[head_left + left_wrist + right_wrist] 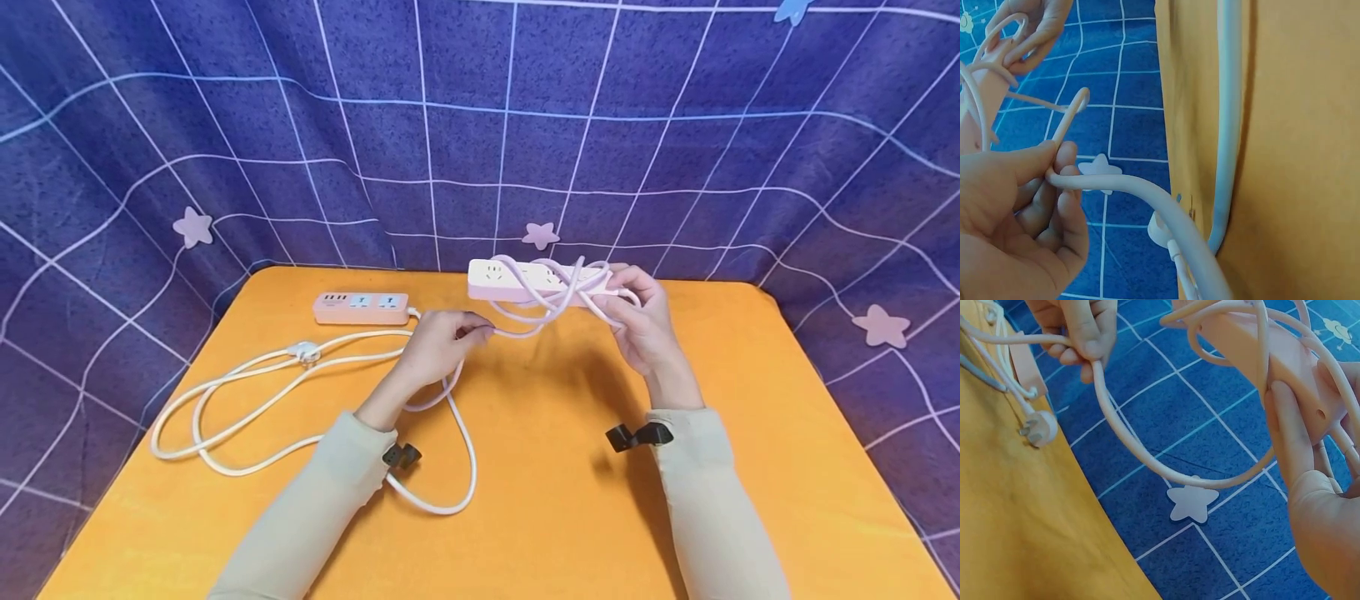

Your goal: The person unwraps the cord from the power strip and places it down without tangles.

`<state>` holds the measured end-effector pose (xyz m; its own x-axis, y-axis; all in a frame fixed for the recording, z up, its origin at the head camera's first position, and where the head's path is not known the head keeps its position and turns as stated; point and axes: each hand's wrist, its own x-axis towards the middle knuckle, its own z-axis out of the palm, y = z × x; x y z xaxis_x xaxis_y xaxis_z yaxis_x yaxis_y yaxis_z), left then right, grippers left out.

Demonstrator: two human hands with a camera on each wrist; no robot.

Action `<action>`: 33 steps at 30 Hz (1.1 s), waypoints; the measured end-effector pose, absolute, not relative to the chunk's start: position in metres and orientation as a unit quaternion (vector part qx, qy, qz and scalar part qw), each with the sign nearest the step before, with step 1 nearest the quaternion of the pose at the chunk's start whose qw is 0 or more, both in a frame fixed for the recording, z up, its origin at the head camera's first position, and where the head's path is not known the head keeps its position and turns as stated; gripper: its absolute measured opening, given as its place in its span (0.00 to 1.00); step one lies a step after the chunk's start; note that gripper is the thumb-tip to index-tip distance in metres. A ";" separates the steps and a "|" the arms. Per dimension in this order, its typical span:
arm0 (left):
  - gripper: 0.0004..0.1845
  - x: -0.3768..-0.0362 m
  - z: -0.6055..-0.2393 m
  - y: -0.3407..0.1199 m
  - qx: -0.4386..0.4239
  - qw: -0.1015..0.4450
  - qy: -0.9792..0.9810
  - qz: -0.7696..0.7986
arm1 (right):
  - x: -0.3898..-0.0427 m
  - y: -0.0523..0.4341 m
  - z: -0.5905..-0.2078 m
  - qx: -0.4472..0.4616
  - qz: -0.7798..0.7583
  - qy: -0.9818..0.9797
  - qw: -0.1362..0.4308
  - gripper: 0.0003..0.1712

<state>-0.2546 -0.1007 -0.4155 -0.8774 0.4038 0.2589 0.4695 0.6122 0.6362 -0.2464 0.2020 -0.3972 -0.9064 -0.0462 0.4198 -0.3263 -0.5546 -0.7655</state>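
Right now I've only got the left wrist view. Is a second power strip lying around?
Observer: Yes. The head view shows a pink strip on the orange table, to the left of the left hand.

Operator: My frame cuts off the held strip. At the end away from the right hand, any socket holes free of cord?

Observer: Yes. In the head view the holes at that end show, with no cord over them.

Operator: And the white cable, where are its loops?

Observer: Head view again: spread on the table to the left of the left sleeve.
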 end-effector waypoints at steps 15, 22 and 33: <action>0.09 -0.260 -0.416 -0.109 -0.227 0.085 -0.883 -0.401 | -0.247 0.210 -0.398 0.206 0.866 -0.449 0.077 0.15; 0.11 -0.266 -0.409 -0.117 -0.210 0.108 -0.877 -0.420 | -0.248 0.208 -0.398 0.213 0.864 -0.451 0.071 0.19; 0.16 -0.272 -0.399 -0.119 -0.174 0.127 -0.837 -0.503 | -0.248 0.210 -0.400 0.213 0.861 -0.456 0.075 0.22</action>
<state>-0.2719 -0.1190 -0.3990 -0.9077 0.1633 0.3865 0.4179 0.4342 0.7980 -0.2475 0.2101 -0.4001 -0.8978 -0.0646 0.4356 -0.3238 -0.5736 -0.7524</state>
